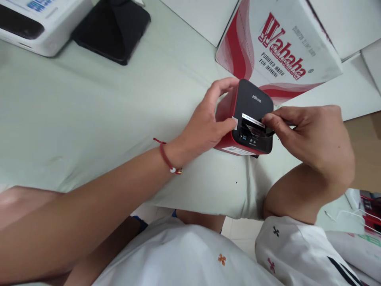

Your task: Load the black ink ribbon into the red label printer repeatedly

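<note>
- A small red-and-black plastic label printer (248,119) stands right of frame centre on a pale green cloth-covered table (104,107), near the table's lower edge.
- The left hand (205,119) wraps the printer's left side, fingers over the top rear corner and thumb pressed on a small white tab at the front; it grips the body.
- A red cord bracelet with a white bead (166,159) sits on the left wrist.
- The right hand (309,135) is at the printer's right side, thumb and forefinger pinched together at the white label strip (253,118) by the output slot; whether they actually clamp the strip cannot be told.
- A red-and-white cardboard carton printed "Wahaha" (279,47) lies just behind the printer, upper right.
- A white device (38,24) and a black flat stand (113,28) occupy the upper left.
</note>
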Demonstrator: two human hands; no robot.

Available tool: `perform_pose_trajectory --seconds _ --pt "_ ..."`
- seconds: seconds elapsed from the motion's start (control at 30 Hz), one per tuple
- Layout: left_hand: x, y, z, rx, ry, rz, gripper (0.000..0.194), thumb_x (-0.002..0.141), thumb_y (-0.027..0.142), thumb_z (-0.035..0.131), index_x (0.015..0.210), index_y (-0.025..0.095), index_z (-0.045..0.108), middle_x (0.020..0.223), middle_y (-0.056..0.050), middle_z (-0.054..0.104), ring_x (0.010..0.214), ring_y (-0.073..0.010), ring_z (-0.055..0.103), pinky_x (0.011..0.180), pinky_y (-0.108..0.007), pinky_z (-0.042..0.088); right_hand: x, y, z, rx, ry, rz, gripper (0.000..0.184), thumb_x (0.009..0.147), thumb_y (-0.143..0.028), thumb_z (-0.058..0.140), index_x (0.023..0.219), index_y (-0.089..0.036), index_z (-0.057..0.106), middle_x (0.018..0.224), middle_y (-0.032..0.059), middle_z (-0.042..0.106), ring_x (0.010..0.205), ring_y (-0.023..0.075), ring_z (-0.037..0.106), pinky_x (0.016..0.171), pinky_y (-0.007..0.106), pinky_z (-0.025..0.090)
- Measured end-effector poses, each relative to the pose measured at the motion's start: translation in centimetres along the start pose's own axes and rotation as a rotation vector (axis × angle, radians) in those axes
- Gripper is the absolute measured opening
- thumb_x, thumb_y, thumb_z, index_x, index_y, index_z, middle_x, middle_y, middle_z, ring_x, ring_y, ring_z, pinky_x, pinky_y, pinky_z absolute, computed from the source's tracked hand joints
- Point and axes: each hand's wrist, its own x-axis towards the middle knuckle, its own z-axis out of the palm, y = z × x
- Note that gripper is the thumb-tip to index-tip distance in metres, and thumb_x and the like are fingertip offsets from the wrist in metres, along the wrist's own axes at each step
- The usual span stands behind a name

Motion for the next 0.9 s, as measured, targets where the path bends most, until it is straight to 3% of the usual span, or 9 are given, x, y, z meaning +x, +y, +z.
perform_pose_trajectory --seconds 0.1,0.23,0.33,0.47,0.57,0.67,0.77,0.9 --pt "0.3 -1.3 -0.1 -0.138 -0.005 -0.098 0.078 0.087 0.027 0.072 0.157 0.043 0.042 0.167 -0.002 0.052 0.172 -0.0334 0.032 0.136 -0.057 0.036 -0.5 -1.0 -0.3 -0.061 -0.012 0.025 0.036 0.105 -0.048 0.054 0.106 -0.029 0.085 0.082 0.0048 0.080 0.069 0.0245 0.068 0.070 0.043 0.046" --pt "0.6 -3.3 -0.4 -0.274 -0.051 -0.222 0.094 0.083 0.025 0.072 0.165 0.045 0.031 0.158 -0.008 0.058 0.172 -0.0357 0.032 0.136 -0.062 0.035 -1.6 -2.3 -0.9 0.061 -0.014 -0.095 0.032 0.105 -0.045 0.055 0.119 -0.042 0.084 0.102 -0.0020 0.085 0.087 0.0270 0.078 0.081 0.046 0.060" --pt "0.7 -4.3 -0.5 -0.301 -0.092 -0.231 0.099 0.083 0.027 0.074 0.166 0.048 0.025 0.160 -0.007 0.056 0.173 -0.0352 0.030 0.137 -0.064 0.032 -2.1 -2.6 -1.1 0.140 -0.053 -0.172 0.032 0.104 -0.046 0.056 0.117 -0.044 0.085 0.108 -0.0041 0.085 0.091 0.0265 0.079 0.083 0.047 0.064" --pt "0.6 -4.6 -0.3 -0.316 -0.084 -0.238 0.093 0.084 0.027 0.075 0.163 0.050 0.030 0.163 -0.006 0.052 0.174 -0.0361 0.025 0.137 -0.065 0.031 -1.7 -2.5 -0.9 0.189 -0.131 -0.176 0.032 0.105 -0.046 0.054 0.111 -0.043 0.086 0.106 -0.0052 0.085 0.081 0.0226 0.076 0.077 0.044 0.062" --pt "0.5 -4.4 0.0 -0.336 -0.051 -0.251 0.088 0.084 0.025 0.075 0.159 0.049 0.036 0.165 -0.005 0.049 0.173 -0.0362 0.027 0.136 -0.065 0.033 -0.4 -2.0 0.0 0.211 -0.073 -0.108 0.032 0.105 -0.042 0.055 0.111 -0.036 0.086 0.098 -0.0017 0.085 0.075 0.0215 0.073 0.075 0.041 0.059" --pt "0.5 -4.1 0.1 -0.357 -0.045 -0.266 0.082 0.083 0.024 0.075 0.154 0.046 0.042 0.164 -0.004 0.049 0.171 -0.0352 0.031 0.136 -0.062 0.036 1.7 -1.0 1.8 0.149 -0.018 -0.011 0.035 0.105 -0.036 0.054 0.117 -0.028 0.086 0.101 0.0044 0.084 0.086 0.0249 0.076 0.082 0.040 0.057" --pt "0.4 -3.6 0.1 -0.396 -0.047 -0.285 0.074 0.081 0.025 0.078 0.148 0.042 0.049 0.159 -0.004 0.054 0.169 -0.0343 0.034 0.136 -0.059 0.037 3.8 0.0 3.4 -0.007 -0.119 0.020 0.039 0.102 -0.033 0.057 0.128 -0.023 0.084 0.114 0.0100 0.085 0.100 0.0315 0.077 0.089 0.044 0.054" --pt "0.3 -2.3 0.2 -0.498 -0.045 -0.338 0.064 0.076 0.025 0.080 0.135 0.035 0.057 0.150 -0.005 0.063 0.161 -0.0322 0.044 0.134 -0.053 0.040 4.9 0.8 4.0 -0.030 -0.239 -0.040 0.045 0.101 -0.036 0.059 0.140 -0.028 0.080 0.116 0.0079 0.084 0.101 0.0310 0.076 0.090 0.042 0.053"
